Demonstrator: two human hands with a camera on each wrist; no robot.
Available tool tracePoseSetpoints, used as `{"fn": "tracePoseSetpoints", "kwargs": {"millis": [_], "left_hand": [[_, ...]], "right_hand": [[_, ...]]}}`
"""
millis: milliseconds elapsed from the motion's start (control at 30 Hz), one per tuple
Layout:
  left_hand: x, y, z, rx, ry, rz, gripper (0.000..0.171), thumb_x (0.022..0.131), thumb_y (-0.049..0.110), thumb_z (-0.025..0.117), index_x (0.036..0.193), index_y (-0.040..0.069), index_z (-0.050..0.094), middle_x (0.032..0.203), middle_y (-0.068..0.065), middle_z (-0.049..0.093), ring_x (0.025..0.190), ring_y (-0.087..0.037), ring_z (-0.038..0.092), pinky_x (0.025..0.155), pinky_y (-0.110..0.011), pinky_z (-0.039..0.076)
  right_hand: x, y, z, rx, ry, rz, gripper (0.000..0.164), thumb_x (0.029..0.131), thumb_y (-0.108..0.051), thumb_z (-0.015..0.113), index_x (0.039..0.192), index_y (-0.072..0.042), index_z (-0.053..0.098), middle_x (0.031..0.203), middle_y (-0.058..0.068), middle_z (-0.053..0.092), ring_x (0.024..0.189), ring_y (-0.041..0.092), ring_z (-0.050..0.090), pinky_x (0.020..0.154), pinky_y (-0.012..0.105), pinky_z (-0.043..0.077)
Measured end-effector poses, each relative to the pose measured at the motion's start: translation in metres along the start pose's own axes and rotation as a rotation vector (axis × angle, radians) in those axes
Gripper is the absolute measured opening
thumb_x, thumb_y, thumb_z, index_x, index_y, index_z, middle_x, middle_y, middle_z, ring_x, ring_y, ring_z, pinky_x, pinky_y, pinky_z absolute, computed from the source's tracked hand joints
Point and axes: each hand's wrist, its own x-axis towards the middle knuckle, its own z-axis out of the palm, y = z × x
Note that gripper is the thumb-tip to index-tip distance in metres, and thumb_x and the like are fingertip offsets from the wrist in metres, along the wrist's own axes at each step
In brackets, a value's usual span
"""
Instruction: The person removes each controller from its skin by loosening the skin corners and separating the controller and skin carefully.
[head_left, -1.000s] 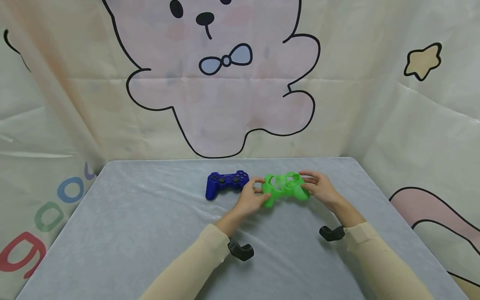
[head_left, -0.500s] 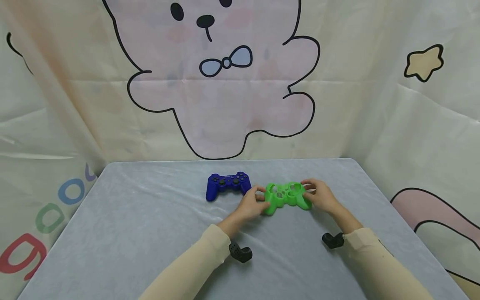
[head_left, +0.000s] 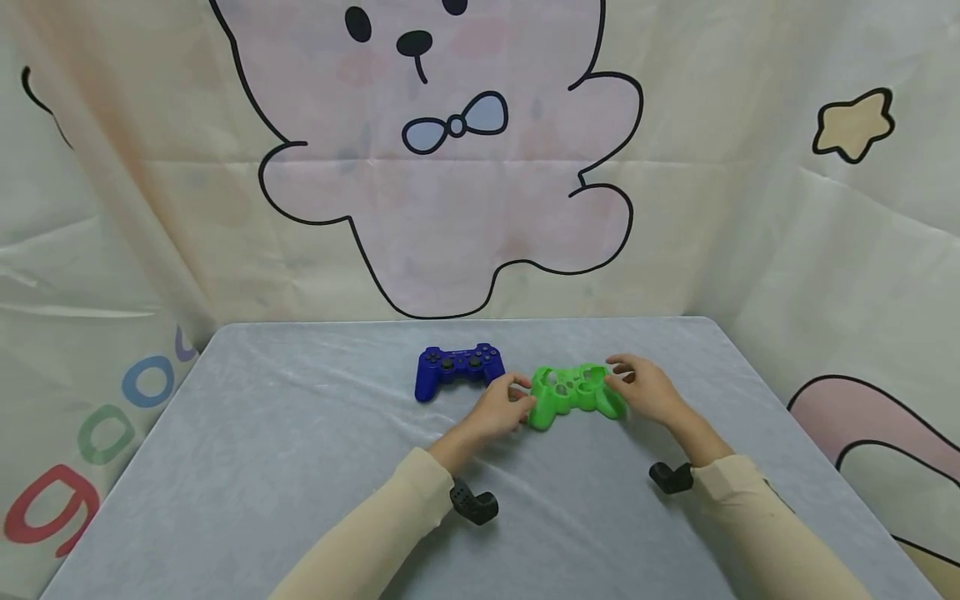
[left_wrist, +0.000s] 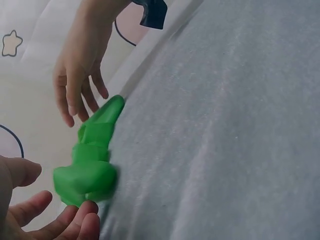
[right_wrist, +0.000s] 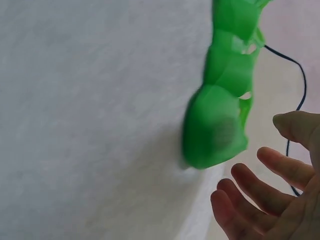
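A bright green, hollow, rubbery game controller cover (head_left: 572,400) lies on the table right of centre, its cut-outs facing up. My left hand (head_left: 497,410) is at its left grip, thumb apart from the fingers. In the left wrist view, the fingertips (left_wrist: 90,207) are right at the end of the cover (left_wrist: 92,150). On the other side, my right hand (head_left: 648,393) is beside the right grip with fingers spread and loosely bent. The right wrist view shows a gap between those fingers (right_wrist: 260,187) and the cover (right_wrist: 217,107). A dark blue game controller (head_left: 459,360) sits just left of the cover.
The pale blue-grey cloth of the table (head_left: 285,467) spreads under everything. Behind stands a cream curtain (head_left: 675,217) with a cartoon bear print. A small black device (head_left: 474,502) is worn at the left wrist, another (head_left: 671,478) at the right.
Both hands brought the green cover down and slightly nearer onto the table, then loosened their fingers from it. The blue controller has stayed in place.
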Motion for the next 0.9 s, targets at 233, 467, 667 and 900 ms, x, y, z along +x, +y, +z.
{"fn": "tracePoseSetpoints", "kwargs": {"millis": [233, 467, 667, 900], "left_hand": [[-0.013, 0.01, -0.014, 0.074, 0.041, 0.148, 0.027, 0.102, 0.016, 0.058, 0.127, 0.006, 0.06, 0.115, -0.019, 0.07, 0.091, -0.024, 0.07, 0.067, -0.029, 0.052], [-0.025, 0.016, -0.042, 0.064, 0.136, 0.231, 0.024, 0.1, 0.011, 0.059, 0.122, 0.002, 0.062, 0.108, -0.025, 0.071, 0.091, -0.035, 0.07, 0.066, -0.024, 0.049], [-0.034, 0.011, -0.079, 0.104, 0.187, 0.234, 0.028, 0.1, 0.009, 0.059, 0.126, -0.002, 0.06, 0.111, -0.024, 0.071, 0.095, -0.037, 0.068, 0.068, -0.024, 0.05], [-0.042, -0.008, -0.123, 0.224, 0.295, 0.162, 0.029, 0.102, 0.014, 0.057, 0.129, 0.002, 0.059, 0.116, -0.021, 0.07, 0.102, -0.033, 0.067, 0.08, -0.035, 0.054]], "right_hand": [[0.005, -0.023, -0.001, 0.048, 0.065, -0.099, 0.042, 0.103, -0.017, 0.058, 0.141, 0.0, 0.054, 0.132, 0.031, 0.062, 0.114, 0.044, 0.063, 0.091, 0.056, 0.054], [0.017, -0.054, 0.009, 0.144, 0.027, -0.17, 0.044, 0.104, -0.022, 0.058, 0.144, -0.004, 0.052, 0.133, 0.026, 0.062, 0.119, 0.04, 0.061, 0.098, 0.056, 0.049], [0.029, -0.074, 0.018, 0.186, -0.033, -0.208, 0.051, 0.102, -0.023, 0.061, 0.148, -0.007, 0.048, 0.138, 0.024, 0.06, 0.127, 0.043, 0.055, 0.102, 0.061, 0.045], [0.042, -0.089, 0.039, 0.224, -0.109, -0.236, 0.062, 0.1, -0.026, 0.064, 0.155, -0.011, 0.04, 0.145, 0.026, 0.054, 0.136, 0.044, 0.048, 0.107, 0.064, 0.041]]}}
